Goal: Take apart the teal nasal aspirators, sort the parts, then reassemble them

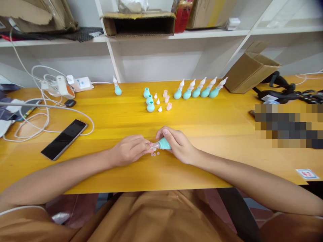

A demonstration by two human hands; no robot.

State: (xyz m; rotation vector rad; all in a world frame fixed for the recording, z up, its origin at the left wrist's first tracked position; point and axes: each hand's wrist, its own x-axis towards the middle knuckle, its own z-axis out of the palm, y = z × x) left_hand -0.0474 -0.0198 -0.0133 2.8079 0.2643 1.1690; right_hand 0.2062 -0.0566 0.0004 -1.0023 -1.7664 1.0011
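Observation:
Low over the front part of the table, my right hand is wrapped round the teal bulb of a nasal aspirator. My left hand pinches the clear connector piece at the bulb's mouth; its far end is hidden by the fingers. Just below lie three small clear discs. Further back stand three open teal bulbs, beside three white nozzle tips and three pinkish clear cups. Several assembled aspirators stand in a row at the back right, and a single assembled one stands back left.
A phone lies at left, near white cables, a power adapter and a small black case. An open cardboard box stands back right. A printed card lies near the front right edge. Shelves rise behind.

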